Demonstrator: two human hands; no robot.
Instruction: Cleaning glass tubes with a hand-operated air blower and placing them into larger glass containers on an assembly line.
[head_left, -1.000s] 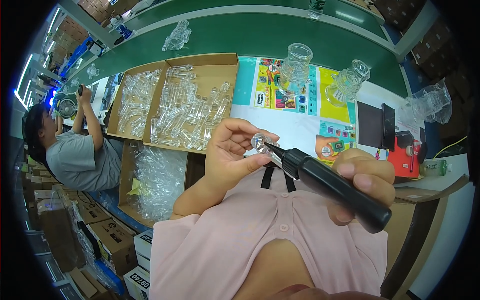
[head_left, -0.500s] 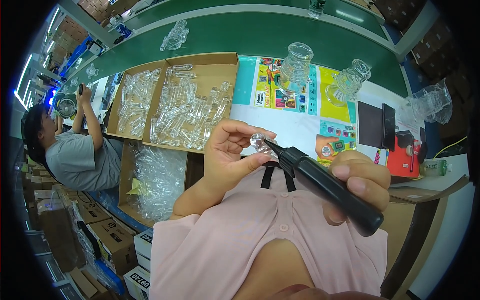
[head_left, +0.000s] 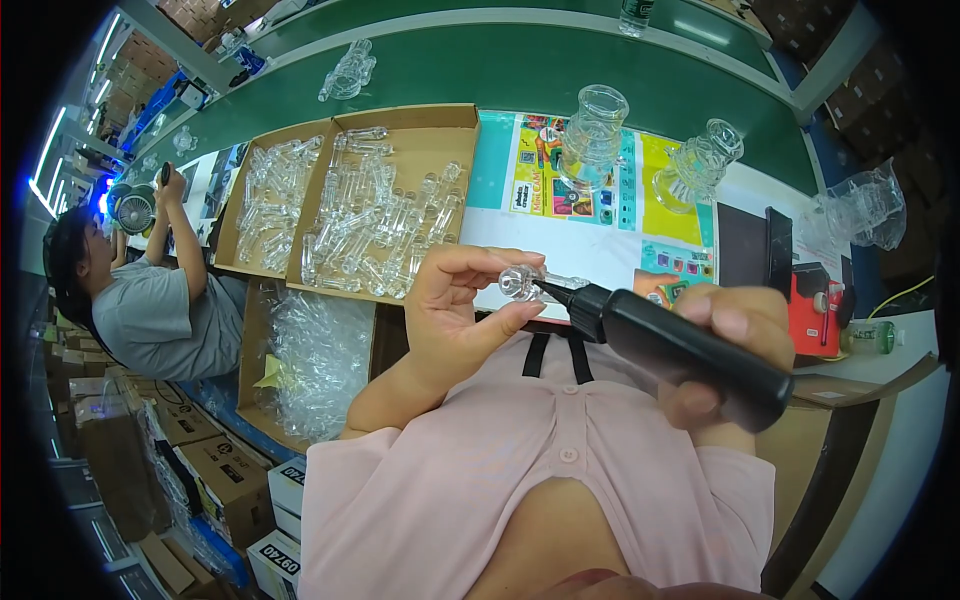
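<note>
Between thumb and fingers, my left hand (head_left: 455, 305) pinches a small clear glass piece (head_left: 519, 283) with a round end and a narrow stem pointing right. My right hand (head_left: 735, 340) is wrapped round a black squeeze bottle (head_left: 690, 355) with a tapered nozzle. The bottle lies tilted, its nozzle tip at the glass piece beside my left fingertips; whether anything comes out of it is too small to tell. Beyond my left hand, many similar clear glass tubes (head_left: 370, 220) lie in a shallow cardboard box (head_left: 440, 125).
Clear glass vessels (head_left: 595, 135) stand on printed sheets on the green table (head_left: 480, 70). A plastic-wrapped glass piece (head_left: 865, 205) sits at the right. At the left, a co-worker (head_left: 165, 300) works near a small fan (head_left: 133, 212). Below the tubes is a box of clear plastic bags (head_left: 320, 350).
The glass piece has turned in my left fingers, so its stem now shows to the right. My right hand and the bottle have shifted slightly right and up, the bottle lying flatter.
</note>
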